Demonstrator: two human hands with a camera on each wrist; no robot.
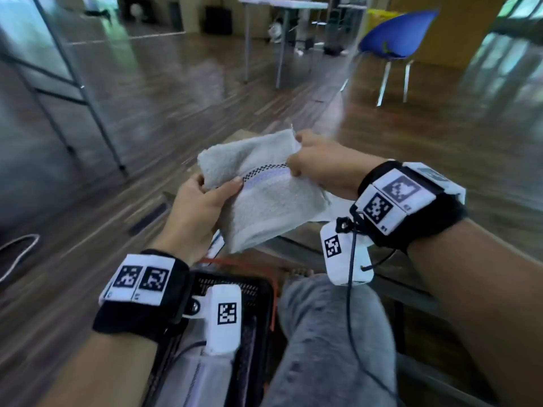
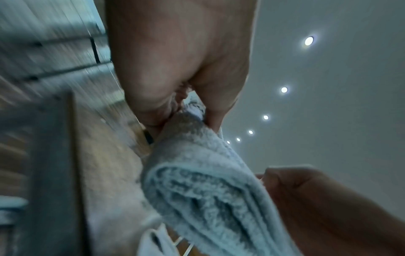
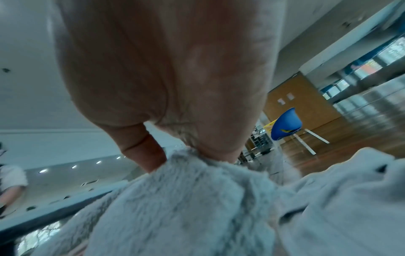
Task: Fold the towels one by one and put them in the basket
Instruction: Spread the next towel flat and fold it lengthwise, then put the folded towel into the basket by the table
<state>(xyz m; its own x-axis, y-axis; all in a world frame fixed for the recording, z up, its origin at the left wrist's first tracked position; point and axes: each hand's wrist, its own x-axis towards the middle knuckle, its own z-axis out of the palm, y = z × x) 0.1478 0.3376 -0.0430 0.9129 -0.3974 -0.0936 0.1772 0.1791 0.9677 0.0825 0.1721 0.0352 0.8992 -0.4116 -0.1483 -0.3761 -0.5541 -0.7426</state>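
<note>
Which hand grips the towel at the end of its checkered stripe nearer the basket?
The left hand: its thumb lies on the towel at the stripe's near end, just above the basket. The right hand pinches the stripe's far end.

A blue chair on pale metal legs stands on the wooden floor toward the far right of the room — the right wrist view shows it before a brown wall panel. Farther back stands a white folding table. A metal frame rises at the left edge. Recessed ceiling lights run in a row — small bright discs. Grey trouser legs fill the near foreground.
</note>
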